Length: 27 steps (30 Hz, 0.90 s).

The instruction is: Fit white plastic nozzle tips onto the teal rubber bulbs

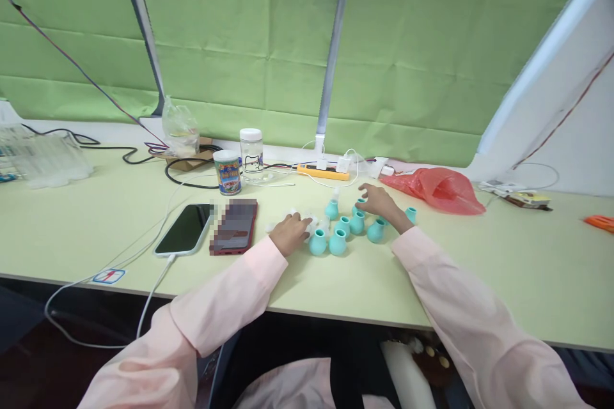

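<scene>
My left hand (290, 234) rests low over a small pile of clear plastic pieces (275, 227), its fingers curled and closed at one of them. Close beside it stand several teal squeeze bulbs with round open necks, among them a front bulb (317, 243). One bulb (331, 209) farther back has a clear tip (336, 193) standing in its neck. My right hand (381, 202) is above the right part of the group. Its thumb and index finger are apart, next to another teal bulb (357, 206), which the hand partly covers.
Two phones (185, 230) (235, 227) lie to the left, with a white cable running off the table edge. Behind stand a printed tub (227, 172) and a lidded jar (252, 154). A yellow power strip (322, 172) and a red plastic bag (436, 190) lie at the back.
</scene>
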Tool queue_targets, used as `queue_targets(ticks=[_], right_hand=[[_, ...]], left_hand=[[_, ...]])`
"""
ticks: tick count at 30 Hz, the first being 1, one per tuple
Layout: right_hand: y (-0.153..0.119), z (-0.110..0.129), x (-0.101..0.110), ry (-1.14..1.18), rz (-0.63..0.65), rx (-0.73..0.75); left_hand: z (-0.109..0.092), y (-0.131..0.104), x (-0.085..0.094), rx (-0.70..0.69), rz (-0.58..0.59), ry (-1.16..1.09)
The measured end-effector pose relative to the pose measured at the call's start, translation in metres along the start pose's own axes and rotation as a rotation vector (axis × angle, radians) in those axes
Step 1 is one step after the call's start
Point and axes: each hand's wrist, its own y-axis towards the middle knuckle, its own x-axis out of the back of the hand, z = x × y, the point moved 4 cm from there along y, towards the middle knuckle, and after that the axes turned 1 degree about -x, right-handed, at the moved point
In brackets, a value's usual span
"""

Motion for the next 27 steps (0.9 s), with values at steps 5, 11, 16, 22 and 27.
queue_targets(ticks=[5, 11, 16, 22, 27], right_hand=[[-0.005, 0.03, 0.004, 0.043, 0.02, 0.135], [-0.001, 0.047, -0.016, -0.028, 0.233, 0.106], [-0.004, 0.051, -0.013, 0.034, 0.114, 0.147], [-0.039, 0.064, 0.033, 0.456, -0.494, 0.27], [-0.094, 0.1, 0.037, 0.472, -0.325, 0.608]], left_hand=[[-0.003, 0.0, -0.004, -0.033, 0.005, 0.103], [-0.004, -0.003, -0.002, -0.073, -0.04, 0.212], [-0.005, -0.005, 0.0, 0.001, -0.056, 0.245], [-0.008, -0.004, 0.012, 0.035, -0.201, 0.135], [-0.008, -0.016, 0.038, -0.151, -0.574, -0.38]])
